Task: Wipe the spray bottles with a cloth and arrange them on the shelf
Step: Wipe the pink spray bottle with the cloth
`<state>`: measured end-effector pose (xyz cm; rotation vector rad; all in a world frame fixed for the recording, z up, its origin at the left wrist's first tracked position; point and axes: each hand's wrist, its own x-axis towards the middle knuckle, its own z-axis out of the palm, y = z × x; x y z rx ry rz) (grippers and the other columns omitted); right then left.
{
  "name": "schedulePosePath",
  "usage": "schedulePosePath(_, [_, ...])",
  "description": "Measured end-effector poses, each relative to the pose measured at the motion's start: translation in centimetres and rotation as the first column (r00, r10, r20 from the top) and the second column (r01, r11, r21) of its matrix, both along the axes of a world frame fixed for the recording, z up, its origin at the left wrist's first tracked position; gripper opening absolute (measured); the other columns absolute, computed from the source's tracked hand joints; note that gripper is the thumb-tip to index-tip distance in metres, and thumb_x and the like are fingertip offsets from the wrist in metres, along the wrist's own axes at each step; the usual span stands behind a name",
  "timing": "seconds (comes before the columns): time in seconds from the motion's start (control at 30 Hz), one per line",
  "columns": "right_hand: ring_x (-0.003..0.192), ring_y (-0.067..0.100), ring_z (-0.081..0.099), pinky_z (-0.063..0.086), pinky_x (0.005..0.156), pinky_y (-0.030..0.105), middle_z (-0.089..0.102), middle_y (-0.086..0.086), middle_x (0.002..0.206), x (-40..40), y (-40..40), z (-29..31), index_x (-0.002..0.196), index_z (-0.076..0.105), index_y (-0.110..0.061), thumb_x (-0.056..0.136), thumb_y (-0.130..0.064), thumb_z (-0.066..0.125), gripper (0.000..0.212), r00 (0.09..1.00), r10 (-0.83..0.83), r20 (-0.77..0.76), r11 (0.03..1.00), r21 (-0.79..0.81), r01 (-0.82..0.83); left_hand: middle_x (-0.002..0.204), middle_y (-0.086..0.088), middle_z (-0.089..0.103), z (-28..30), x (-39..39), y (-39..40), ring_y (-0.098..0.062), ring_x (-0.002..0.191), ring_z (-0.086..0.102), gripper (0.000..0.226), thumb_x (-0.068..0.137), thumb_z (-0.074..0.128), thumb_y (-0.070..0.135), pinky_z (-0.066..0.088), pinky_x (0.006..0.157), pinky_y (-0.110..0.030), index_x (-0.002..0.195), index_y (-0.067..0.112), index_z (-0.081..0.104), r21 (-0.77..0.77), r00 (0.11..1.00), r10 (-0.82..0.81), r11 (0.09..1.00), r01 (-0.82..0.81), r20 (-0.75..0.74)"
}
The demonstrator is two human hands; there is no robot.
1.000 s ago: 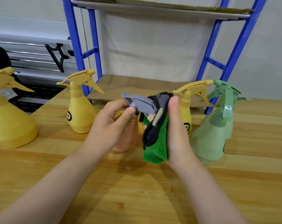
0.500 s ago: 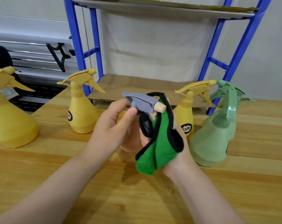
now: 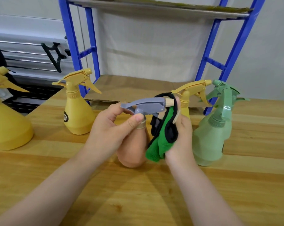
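At the centre of the frame we see the left hand (image 3: 112, 128) gripping the neck of a peach bottle (image 3: 133, 149) just under its grey sprayer (image 3: 146, 106), thumb and fingers curled round it; the bottle's base rests on the table (image 3: 138, 201). The right hand (image 3: 180, 136) holds a bunched green cloth (image 3: 160, 141) with black edging against the sprayer's nozzle end and trigger, fingers curled into the fabric.

We judge the task to be at an early stage. One bottle is being wiped, and none stands on the shelf (image 3: 138, 87) at the upper centre, whose cardboard-lined lower board lies bare. Five more bottles wait on the table: a large yellow bottle (image 3: 6, 121) at the far left, a small yellow bottle (image 3: 77, 115) left of centre, another yellow bottle (image 3: 190, 98) partly hidden behind the right hand, and two green bottles (image 3: 209, 141) at the right, one close behind the other. Whether any of these is already wiped we cannot tell.

The table is pale wood in joined planks. The shelf has a blue metal frame (image 3: 69, 46) and stands against a light wall; a white slatted panel with a black bracket (image 3: 54, 56) fills the upper left.
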<state>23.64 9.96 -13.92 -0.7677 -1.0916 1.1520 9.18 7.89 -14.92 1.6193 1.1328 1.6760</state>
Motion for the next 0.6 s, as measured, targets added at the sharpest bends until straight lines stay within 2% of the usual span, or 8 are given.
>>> schedulePosePath(0.07, [0.056,0.018,0.045,0.039,0.06,0.045,0.05,-0.001,0.052,0.0,0.5,-0.1,0.051,0.053,-0.017,0.092,-0.064,0.035,0.065,0.977,-0.127,0.169,0.991,0.066,0.117,0.097,0.004,0.074,0.2,-0.1,-0.1,-0.012,0.095,0.066,0.022,0.074,0.072,0.041,0.051,0.088,-0.032,0.091,0.026,0.073,-0.013,0.996,-0.088,0.996,0.088,0.007])
schedulePosePath(0.13, [0.057,0.021,0.046,0.042,0.061,0.051,0.051,-0.002,0.052,0.3,0.6,-0.3,0.053,0.049,-0.018,0.085,-0.071,0.034,0.064,0.955,-0.192,0.226,0.98,0.102,0.172,0.094,0.005,0.073,0.4,-0.5,-0.1,-0.012,0.093,0.065,0.022,0.073,0.077,0.041,0.049,0.085,-0.026,0.091,0.028,0.075,-0.032,0.975,-0.218,0.975,0.219,0.032])
schedulePosePath(0.2, [0.057,0.002,0.051,0.045,0.06,0.035,0.058,-0.017,0.056,1.0,0.5,-0.9,0.056,0.052,-0.031,0.098,-0.045,0.044,0.046,0.954,-0.216,0.207,0.966,0.19,0.178,0.1,0.005,0.073,0.7,-1.0,-0.2,-0.012,0.096,0.064,0.032,0.071,0.08,0.045,0.049,0.085,-0.023,0.097,0.026,0.076,-0.063,0.927,-0.364,0.927,0.37,0.088])
schedulePosePath(0.27, [0.058,-0.006,0.053,0.042,0.061,0.017,0.058,-0.029,0.06,0.9,0.0,-0.9,0.061,0.057,-0.046,0.103,-0.016,0.044,0.053,0.964,-0.188,0.188,0.962,0.234,0.142,0.105,0.004,0.073,1.1,-1.5,-0.5,-0.011,0.099,0.065,0.04,0.07,0.081,0.044,0.049,0.086,-0.022,0.103,0.022,0.076,-0.115,0.872,-0.465,0.868,0.483,0.153])
schedulePosePath(0.37, [0.05,-0.004,0.047,0.035,0.059,0.027,0.052,-0.02,0.049,0.3,-0.1,-0.3,0.052,0.062,-0.039,0.097,-0.034,0.034,0.053,0.998,-0.042,0.038,0.98,0.196,0.034,0.11,0.006,0.072,1.5,-1.6,-1.0,-0.009,0.104,0.065,0.04,0.075,0.078,0.042,0.048,0.087,-0.02,0.109,0.022,0.074,-0.166,0.824,-0.55,0.808,0.566,0.134])
schedulePosePath(0.43, [0.058,-0.001,0.055,0.043,0.062,0.028,0.059,-0.018,0.056,-0.1,0.3,-0.1,0.06,0.067,-0.04,0.096,-0.045,0.032,0.051,0.999,-0.023,0.035,0.98,0.198,0.016,0.115,0.005,0.071,1.5,-1.5,-1.1,-0.011,0.109,0.065,0.04,0.077,0.075,0.044,0.048,0.09,-0.021,0.112,0.024,0.073,-0.172,0.84,-0.534,0.822,0.542,0.098])
schedulePosePath(0.53, [0.082,0.009,0.062,0.049,0.079,0.038,0.066,-0.013,0.079,0.1,0.6,-0.3,0.081,0.065,-0.037,0.094,-0.066,0.035,0.043,0.974,-0.201,0.105,0.957,0.236,0.172,0.111,0.005,0.072,1.5,-1.4,-1.0,-0.013,0.106,0.066,0.041,0.074,0.078,0.045,0.049,0.089,-0.022,0.109,0.025,0.074,-0.135,0.866,-0.488,0.856,0.499,0.109])
schedulePosePath(0.6, [0.087,0.002,0.06,0.045,0.082,0.025,0.066,-0.014,0.087,0.4,0.8,-0.2,0.089,0.061,-0.034,0.097,-0.055,0.032,0.037,0.949,-0.302,0.094,0.932,0.238,0.274,0.107,0.003,0.073,1.7,-1.5,-1.0,-0.013,0.1,0.067,0.047,0.067,0.083,0.046,0.051,0.086,-0.023,0.107,0.022,0.075,-0.091,0.868,-0.461,0.871,0.483,0.186])
